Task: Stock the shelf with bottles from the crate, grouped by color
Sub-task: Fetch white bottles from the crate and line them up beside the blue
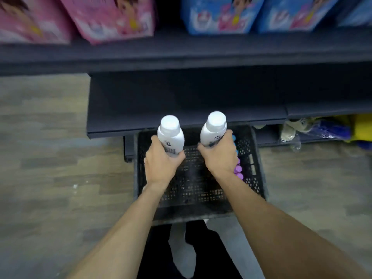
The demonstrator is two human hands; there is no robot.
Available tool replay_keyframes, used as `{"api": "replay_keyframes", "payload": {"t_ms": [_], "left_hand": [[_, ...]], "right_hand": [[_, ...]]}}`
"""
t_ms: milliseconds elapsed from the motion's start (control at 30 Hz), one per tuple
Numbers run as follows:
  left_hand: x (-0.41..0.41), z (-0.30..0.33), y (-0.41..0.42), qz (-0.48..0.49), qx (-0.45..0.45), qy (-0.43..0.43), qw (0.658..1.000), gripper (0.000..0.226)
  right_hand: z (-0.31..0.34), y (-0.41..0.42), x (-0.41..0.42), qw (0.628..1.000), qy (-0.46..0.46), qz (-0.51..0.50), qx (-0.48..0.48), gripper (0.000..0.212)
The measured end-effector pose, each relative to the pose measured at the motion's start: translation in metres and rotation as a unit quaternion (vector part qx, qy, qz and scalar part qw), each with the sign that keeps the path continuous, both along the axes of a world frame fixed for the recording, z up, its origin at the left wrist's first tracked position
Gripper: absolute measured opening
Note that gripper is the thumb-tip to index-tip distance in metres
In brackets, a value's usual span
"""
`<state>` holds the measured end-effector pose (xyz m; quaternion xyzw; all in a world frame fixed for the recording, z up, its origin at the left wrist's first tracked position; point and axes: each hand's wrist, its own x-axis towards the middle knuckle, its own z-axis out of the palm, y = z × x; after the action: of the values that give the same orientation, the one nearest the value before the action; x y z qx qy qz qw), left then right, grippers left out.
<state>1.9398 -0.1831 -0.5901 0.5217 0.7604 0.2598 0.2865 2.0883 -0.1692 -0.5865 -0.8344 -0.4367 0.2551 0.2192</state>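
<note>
My left hand (161,162) grips a white bottle (170,133) by its lower body, cap pointing up. My right hand (219,156) grips a second white bottle (214,129) the same way. Both bottles hang above the black plastic crate (193,214) on the floor. Inside the crate, along its right side, several purple caps (238,171) and a blue cap (234,137) show past my right hand. The dark shelf (181,101) in front of the crate is bare.
An upper shelf (181,51) carries pink packs (112,19) at left and blue packs (221,15) at right. A low shelf at right holds bagged blue and yellow goods (330,129). Wood-look floor (50,158) lies at both sides. My legs stand just behind the crate.
</note>
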Motion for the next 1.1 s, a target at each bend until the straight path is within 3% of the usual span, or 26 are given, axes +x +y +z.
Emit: {"api": "replay_keyframes", "payload": {"t_ms": [300, 800, 1100], "left_hand": [[-0.011, 0.166, 0.020, -0.013, 0.103, 0.015, 0.994, 0.053], [-0.011, 0.326, 0.053, -0.039, 0.310, 0.061, 0.948, 0.055], [-0.009, 0.470, 0.070, -0.027, 0.429, 0.103, 0.897, 0.058]], "right_hand": [[0.175, 0.016, 0.006, 0.995, -0.027, 0.024, 0.093, 0.060], [0.341, 0.043, 0.020, 0.947, -0.120, 0.085, 0.286, 0.061], [0.452, 0.064, 0.025, 0.899, -0.153, 0.057, 0.406, 0.066]]}}
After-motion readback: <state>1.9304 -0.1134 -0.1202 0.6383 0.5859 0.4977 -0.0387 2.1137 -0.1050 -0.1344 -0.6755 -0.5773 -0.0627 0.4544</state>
